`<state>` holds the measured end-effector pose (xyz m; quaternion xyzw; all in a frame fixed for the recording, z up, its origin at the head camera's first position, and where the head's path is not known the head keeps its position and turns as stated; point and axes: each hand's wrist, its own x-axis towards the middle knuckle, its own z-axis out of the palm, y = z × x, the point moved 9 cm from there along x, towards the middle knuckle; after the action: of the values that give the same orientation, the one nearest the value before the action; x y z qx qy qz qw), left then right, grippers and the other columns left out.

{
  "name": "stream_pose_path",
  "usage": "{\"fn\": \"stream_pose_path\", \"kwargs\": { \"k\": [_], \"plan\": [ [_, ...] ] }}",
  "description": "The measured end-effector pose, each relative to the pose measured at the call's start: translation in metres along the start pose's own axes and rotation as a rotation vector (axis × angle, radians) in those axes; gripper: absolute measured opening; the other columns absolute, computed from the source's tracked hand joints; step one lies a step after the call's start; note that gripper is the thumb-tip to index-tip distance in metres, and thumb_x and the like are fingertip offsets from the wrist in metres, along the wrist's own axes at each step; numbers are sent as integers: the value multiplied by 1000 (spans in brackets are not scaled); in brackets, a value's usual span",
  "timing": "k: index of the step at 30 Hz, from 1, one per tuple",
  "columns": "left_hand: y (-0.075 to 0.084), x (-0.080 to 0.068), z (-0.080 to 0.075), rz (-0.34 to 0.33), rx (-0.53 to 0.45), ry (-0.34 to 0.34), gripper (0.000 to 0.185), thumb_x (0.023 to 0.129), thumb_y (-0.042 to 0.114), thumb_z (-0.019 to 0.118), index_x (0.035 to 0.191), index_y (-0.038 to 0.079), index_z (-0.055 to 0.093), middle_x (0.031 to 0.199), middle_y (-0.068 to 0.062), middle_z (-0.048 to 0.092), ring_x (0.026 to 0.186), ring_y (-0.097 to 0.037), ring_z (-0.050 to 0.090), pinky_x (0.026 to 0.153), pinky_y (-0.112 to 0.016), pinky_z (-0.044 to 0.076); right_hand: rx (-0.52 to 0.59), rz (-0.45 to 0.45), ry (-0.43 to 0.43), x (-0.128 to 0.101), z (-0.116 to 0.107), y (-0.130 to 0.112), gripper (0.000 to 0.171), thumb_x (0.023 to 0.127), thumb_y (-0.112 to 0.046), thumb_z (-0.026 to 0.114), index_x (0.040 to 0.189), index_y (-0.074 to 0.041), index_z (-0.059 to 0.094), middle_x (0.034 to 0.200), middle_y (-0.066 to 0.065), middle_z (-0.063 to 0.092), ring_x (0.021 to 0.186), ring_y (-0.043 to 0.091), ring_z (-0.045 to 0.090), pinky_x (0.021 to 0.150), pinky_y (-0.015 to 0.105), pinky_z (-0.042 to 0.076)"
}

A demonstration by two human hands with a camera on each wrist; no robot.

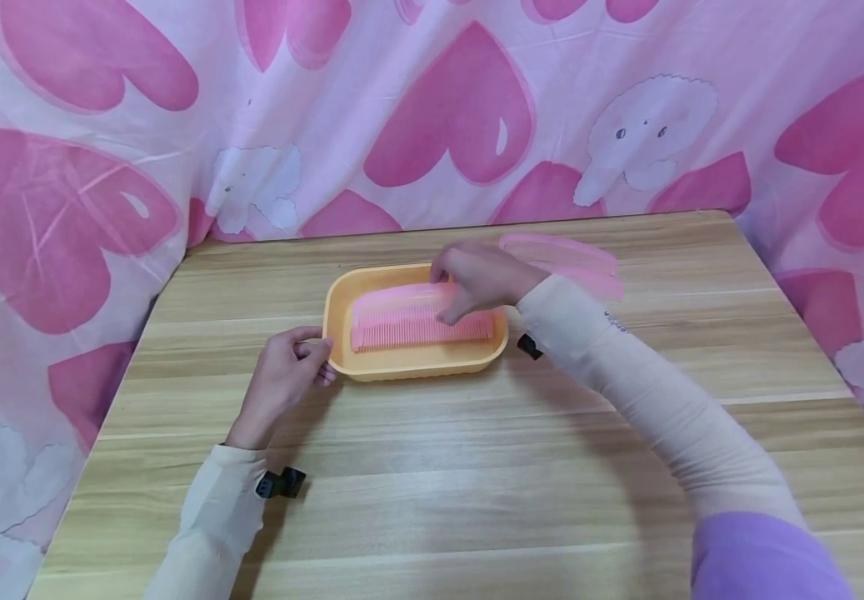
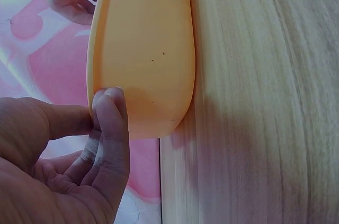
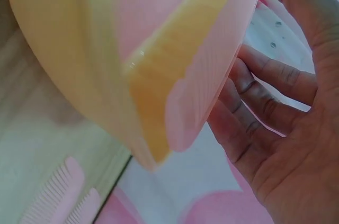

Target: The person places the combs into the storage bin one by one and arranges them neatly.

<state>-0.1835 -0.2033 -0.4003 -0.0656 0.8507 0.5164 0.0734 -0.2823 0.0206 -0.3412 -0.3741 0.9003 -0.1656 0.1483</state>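
An orange plastic tray sits mid-table, and a pink comb lies lengthwise in it. My left hand pinches the tray's left end, thumb on the rim and fingers against the outer wall; the left wrist view shows those fingers on the tray's rounded end. My right hand reaches into the tray from the right and holds the comb's right end. In the right wrist view the comb stands between thumb and curled fingers, over the tray wall.
More pink combs lie on the wooden table behind and right of the tray, also seen in the right wrist view as combs. A pink heart-print cloth hangs around the table's back and sides.
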Motion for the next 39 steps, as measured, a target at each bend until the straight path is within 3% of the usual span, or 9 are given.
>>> {"fn": "stream_pose_path", "kwargs": {
  "k": [11,17,24,33,39],
  "plan": [
    [1,-1,0,11,-8,-2,37,104,10,56,132,-14,53,77,-13,70,63,-15,68,61,-31,63,-16,7,-36,10,28,4,55,74,-33,90,115,-2,71,114,6,69,99,21,60,91,35,53],
    [3,-2,-1,19,-19,1,38,104,9,56,133,-15,53,76,-14,70,62,-14,67,60,-31,62,-14,33,-51,12,35,9,55,75,-36,89,116,-4,70,116,4,68,97,20,58,90,37,53],
    [3,-2,-1,20,-15,5,37,104,9,57,132,-14,53,76,-14,70,61,-13,67,61,-32,63,-24,15,-48,13,39,10,52,75,-35,90,113,-4,72,108,4,69,93,20,58,88,36,53],
    [-1,0,0,9,7,11,36,105,10,56,133,-12,54,75,-13,70,62,-16,68,61,-31,63,-17,29,-55,6,35,9,62,79,-37,88,125,-2,67,128,9,64,114,24,60,102,38,51],
    [-1,0,0,11,2,7,36,105,10,56,133,-13,54,75,-13,70,62,-15,67,61,-32,63,45,16,5,-5,9,14,60,82,-33,86,128,0,66,130,11,62,115,29,60,99,41,52]
  ]
}}
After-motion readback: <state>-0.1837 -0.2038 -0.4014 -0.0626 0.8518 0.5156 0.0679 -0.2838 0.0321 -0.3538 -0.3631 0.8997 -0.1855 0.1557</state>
